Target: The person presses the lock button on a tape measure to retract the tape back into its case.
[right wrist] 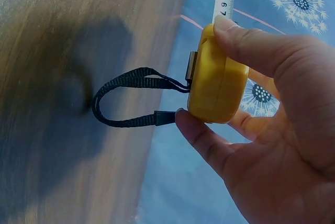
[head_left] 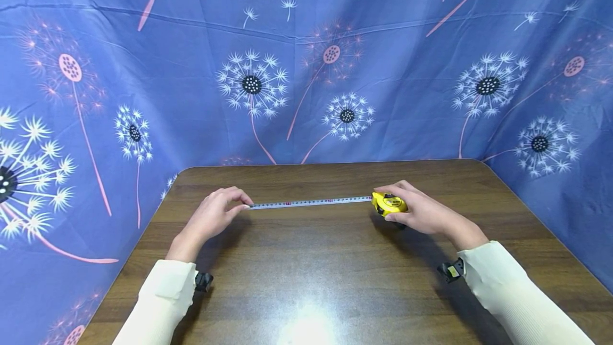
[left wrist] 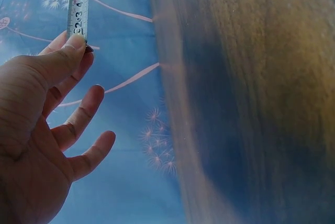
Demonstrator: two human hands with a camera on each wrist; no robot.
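A yellow tape measure [head_left: 390, 203] is gripped by my right hand [head_left: 423, 211], on the right side of the table. Its white blade [head_left: 311, 203], marked with black and red numbers, stretches nearly level across to the left. At the far end of the blade my left hand [head_left: 213, 220] pinches the tip between thumb and forefinger. The left wrist view shows that thumb on the numbered blade [left wrist: 78, 9], the other fingers spread. In the right wrist view a black strap [right wrist: 125, 80] loops from the yellow case [right wrist: 217, 80], and my thumb lies near the blade's mouth.
Under both hands is a brown wood-grain table [head_left: 297, 254] with a bright light reflection near its front. A blue cloth [head_left: 297, 95] with dandelion prints hangs behind and at both sides. Each wrist carries a small black camera, such as the right one [head_left: 451, 270].
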